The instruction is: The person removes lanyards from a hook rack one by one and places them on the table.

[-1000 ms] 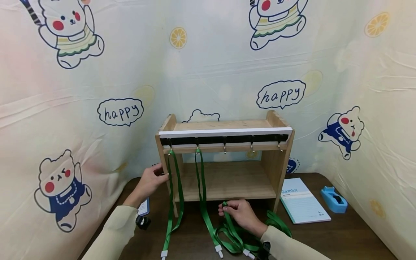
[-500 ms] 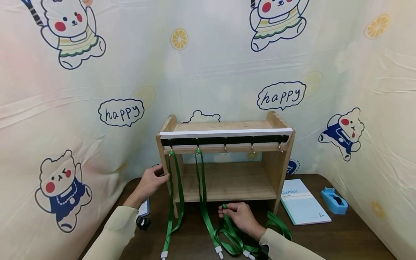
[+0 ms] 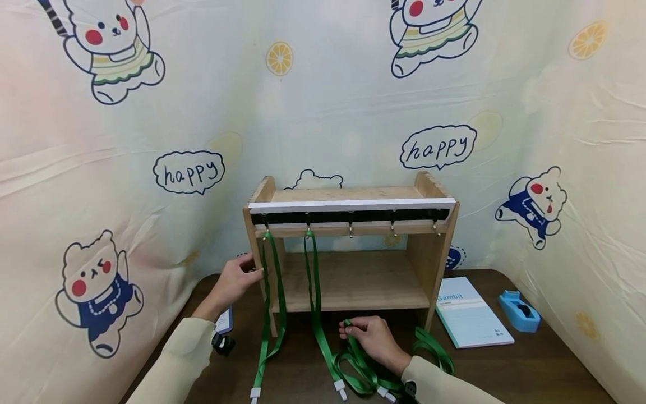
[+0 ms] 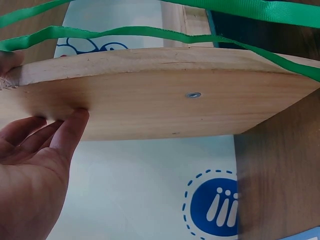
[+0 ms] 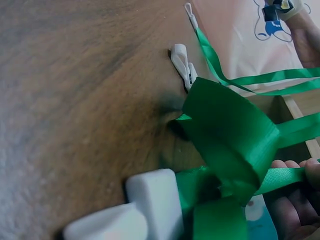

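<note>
So the wooden shelf (image 3: 350, 247) is stood on the dark table (image 3: 535, 365), with a row of little hooks (image 3: 350, 229) fixed under its top board. Two green lanyards are already hung there, one on the leftmost hook (image 3: 270, 292) and one on the second hook (image 3: 317, 297), both trailing down to the table with white clips at the ends.

The left hand (image 3: 233, 283) is laid flat against the shelf's left side panel. From the head view it could almost be taken for a grip, but the left wrist view clears that up: the fingers (image 4: 37, 135) are seen straight and relaxed, just pressed to the wood, nothing clutched.

The right hand (image 3: 373, 336) is down on the table in front of the shelf, and a loop of a loose green lanyard (image 3: 360, 365) is pinched between thumb and fingertips. The rest of that bundle is piled in a tangle just beside the wrist. What the head view misses is caught by the right wrist camera: the strap is folded over itself, with white plastic clips (image 5: 150, 202) lying right at it on the wood grain.

Off to the right, a light blue booklet (image 3: 471, 320) and a blue tape dispenser (image 3: 520, 310) are seen, well apart from both hands.
</note>
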`<state>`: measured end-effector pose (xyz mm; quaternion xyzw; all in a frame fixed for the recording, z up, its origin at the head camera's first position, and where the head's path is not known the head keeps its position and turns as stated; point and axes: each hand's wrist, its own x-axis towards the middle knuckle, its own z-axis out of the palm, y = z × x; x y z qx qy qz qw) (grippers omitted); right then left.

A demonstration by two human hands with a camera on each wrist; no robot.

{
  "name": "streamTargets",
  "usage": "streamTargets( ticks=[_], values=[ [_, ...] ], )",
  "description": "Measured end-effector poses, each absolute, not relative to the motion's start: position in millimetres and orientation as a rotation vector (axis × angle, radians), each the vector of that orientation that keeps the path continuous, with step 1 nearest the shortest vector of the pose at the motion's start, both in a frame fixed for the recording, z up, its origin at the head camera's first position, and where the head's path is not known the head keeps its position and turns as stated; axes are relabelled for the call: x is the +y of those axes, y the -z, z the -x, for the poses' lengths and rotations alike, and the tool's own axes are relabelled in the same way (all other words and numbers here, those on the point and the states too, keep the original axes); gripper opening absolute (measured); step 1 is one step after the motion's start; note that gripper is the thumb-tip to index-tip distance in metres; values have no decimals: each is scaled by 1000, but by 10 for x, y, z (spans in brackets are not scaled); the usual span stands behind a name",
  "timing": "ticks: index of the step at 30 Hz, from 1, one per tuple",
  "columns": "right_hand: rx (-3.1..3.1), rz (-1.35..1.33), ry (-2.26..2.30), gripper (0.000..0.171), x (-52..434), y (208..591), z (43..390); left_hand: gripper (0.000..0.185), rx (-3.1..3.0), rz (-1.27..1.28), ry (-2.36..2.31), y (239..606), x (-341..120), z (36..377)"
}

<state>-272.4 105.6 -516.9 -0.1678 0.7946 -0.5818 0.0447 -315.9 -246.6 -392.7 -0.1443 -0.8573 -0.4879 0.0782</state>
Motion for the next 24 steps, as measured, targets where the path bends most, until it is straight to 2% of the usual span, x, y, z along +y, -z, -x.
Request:
streamTargets(
  ticks=[24],
  values=[
    [2499,469,1737,19,1051,5202,2704,40,-2574,424,1455,3929,-2470,3163]
  ],
)
